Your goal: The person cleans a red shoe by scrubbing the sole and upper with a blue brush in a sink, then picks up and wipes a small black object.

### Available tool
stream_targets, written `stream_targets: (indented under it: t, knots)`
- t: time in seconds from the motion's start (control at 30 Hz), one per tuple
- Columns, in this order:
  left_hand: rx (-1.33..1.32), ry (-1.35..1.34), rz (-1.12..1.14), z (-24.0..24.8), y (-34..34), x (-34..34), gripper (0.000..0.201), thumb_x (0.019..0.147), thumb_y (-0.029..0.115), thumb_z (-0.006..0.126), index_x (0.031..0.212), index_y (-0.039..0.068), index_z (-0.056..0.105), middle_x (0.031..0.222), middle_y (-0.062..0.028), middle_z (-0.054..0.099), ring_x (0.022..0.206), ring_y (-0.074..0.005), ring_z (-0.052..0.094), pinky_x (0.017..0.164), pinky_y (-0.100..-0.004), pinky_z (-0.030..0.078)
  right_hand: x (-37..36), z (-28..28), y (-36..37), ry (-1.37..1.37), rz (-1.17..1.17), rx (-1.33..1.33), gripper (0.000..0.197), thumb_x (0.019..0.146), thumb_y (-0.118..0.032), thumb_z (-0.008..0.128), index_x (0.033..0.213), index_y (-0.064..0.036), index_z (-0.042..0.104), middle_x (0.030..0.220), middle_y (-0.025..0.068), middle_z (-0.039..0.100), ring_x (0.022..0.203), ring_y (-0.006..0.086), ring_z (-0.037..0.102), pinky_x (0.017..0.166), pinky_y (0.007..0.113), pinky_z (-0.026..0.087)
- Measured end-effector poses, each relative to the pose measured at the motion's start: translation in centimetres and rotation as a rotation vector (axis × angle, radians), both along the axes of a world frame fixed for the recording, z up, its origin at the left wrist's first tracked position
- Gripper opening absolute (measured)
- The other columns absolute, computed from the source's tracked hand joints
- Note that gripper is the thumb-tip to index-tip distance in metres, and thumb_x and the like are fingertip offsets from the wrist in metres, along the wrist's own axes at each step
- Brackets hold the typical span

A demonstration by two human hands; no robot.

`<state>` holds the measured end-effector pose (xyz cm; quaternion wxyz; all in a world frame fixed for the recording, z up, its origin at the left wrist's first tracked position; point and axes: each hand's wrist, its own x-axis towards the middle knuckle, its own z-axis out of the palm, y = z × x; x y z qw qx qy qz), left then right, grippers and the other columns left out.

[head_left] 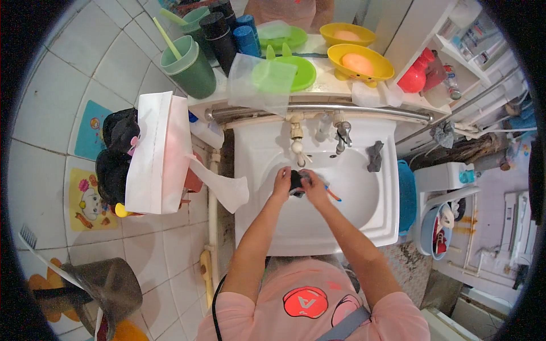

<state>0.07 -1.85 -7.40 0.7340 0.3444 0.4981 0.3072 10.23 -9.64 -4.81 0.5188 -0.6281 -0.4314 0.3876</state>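
Observation:
Over the white washbasin (364,219), my left hand (282,183) and my right hand (312,184) are closed on a small dark cloth (296,179). They grip it from opposite sides, below the left tap (297,139). Whether the cloth is a sock cannot be made out. A thin orange and blue strip (333,194) shows beside my right wrist; its kind is unclear. Another crumpled dark grey cloth (375,156) lies at the basin's right side, apart from my hands. The metal right tap (343,136) stands behind the bowl.
Behind the basin, a metal rail (318,108) runs before a shelf with a green cup (187,68), a green dish (298,74) and a yellow soap dish (361,61). At left hangs a white tissue pack (156,153), one tissue drooping toward the basin. A blue tub (406,196) stands right.

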Motion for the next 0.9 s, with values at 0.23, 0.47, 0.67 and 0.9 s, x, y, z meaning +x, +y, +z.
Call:
stream_targets:
  t: [0.23,0.47,0.67,0.9]
  knots:
    - [0.043,0.153,-0.079,-0.8,-0.7,2.5,0.043,0.088,0.036,0.042,0.086,-0.004,0.057,0.078,-0.0147,0.059,0.072,-0.0218,0.054,0.066,-0.0339,0.043,1.6,-2.3,-0.1,-0.199,-0.327,-0.304,0.019,0.081,-0.003,0.045,0.099,0.0015,0.043,0.082,0.021,0.051,0.074,0.0344,0.051,0.07,0.04,0.041]
    - [0.108,0.347,-0.368,2.1,0.4,2.1,0.03,0.086,0.029,0.051,0.094,0.0,0.054,0.077,-0.0046,0.056,0.066,-0.0145,0.054,0.057,-0.0288,0.044,2.9,-3.1,0.1,-0.308,-0.354,-0.344,0.021,0.079,-0.006,0.051,0.099,0.0002,0.048,0.081,0.0199,0.055,0.076,0.0399,0.054,0.068,0.041,0.043]
    - [-0.245,-0.016,-0.615,1.3,1.2,-2.7,0.029,0.074,0.019,0.067,0.094,0.002,0.054,0.077,-0.005,0.059,0.066,-0.0147,0.057,0.057,-0.0289,0.045,4.3,-0.5,1.8,0.674,-0.349,-0.123,0.026,0.078,0.008,0.043,0.099,-0.0042,0.052,0.094,0.0078,0.057,0.083,0.0199,0.056,0.069,0.03,0.047]
    - [-0.307,0.026,-0.238,0.6,1.4,-4.1,0.036,0.073,0.017,0.068,0.105,0.01,0.052,0.085,-0.0038,0.057,0.069,-0.0144,0.056,0.054,-0.0296,0.048,5.4,2.7,2.4,0.979,-0.292,-0.011,0.031,0.08,0.009,0.037,0.106,-0.003,0.047,0.102,0.0113,0.056,0.091,0.0235,0.055,0.081,0.033,0.047]
